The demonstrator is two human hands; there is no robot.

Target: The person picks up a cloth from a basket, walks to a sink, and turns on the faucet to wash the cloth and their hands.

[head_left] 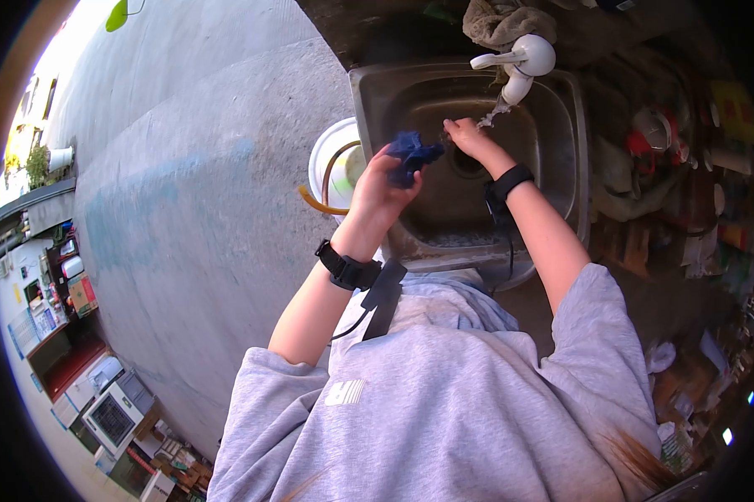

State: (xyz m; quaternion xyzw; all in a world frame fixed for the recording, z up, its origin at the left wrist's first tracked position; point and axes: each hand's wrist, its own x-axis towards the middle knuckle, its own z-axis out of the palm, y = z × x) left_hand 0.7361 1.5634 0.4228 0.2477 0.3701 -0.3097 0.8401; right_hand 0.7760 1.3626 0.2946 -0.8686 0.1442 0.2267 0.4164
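Observation:
My left hand (387, 182) holds a crumpled dark blue cloth (412, 157) over the left part of a metal sink (573, 159). Water (495, 114) runs from a white faucet (519, 82) at the sink's far side. Beside that stream is my right hand (469, 136), its fingers drawn together near the cloth; whether it grips anything is too small to tell. The drain lies below it, partly hidden by my hand and wrist.
Left of the sink stands a white bucket (320, 159) with a yellow-brown hose (314, 203) over its rim. A greyish-brown cloth (498, 23) hangs behind the faucet. Cluttered items, some red, lie to the right. Grey concrete floor (201, 184) extends leftward.

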